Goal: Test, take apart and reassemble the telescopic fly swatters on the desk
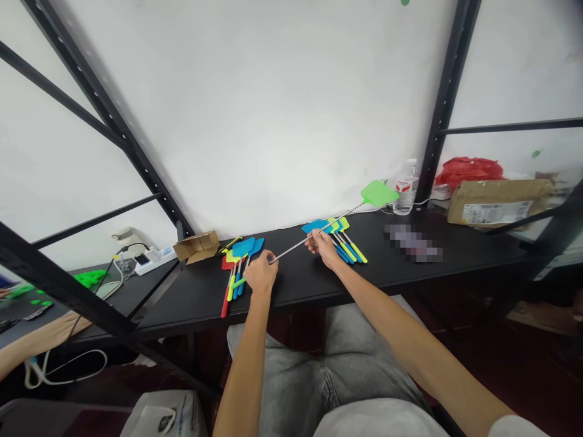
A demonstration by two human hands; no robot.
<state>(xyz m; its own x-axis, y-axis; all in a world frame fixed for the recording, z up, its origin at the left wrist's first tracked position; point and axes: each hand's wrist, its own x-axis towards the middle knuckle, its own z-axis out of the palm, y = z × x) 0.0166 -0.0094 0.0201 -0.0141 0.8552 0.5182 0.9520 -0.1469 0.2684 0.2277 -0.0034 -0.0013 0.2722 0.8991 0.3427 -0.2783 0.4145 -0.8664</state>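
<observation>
At three o'clock a pixelated object (413,243) is unrecognisable; a co-worker's arm (40,340) is cropped at eight; the left grip (261,272) partly hides the green swatter (379,193).

On our flat black bench top (296,280) we find a small open brown cardboard box (197,247), a cluster of red, yellow and blue plastic swatters (243,247), another of blue and yellow-green swatters (348,250), a clear plastic bottle (403,193) with a white cap, and a blurred-out object (413,243).
</observation>
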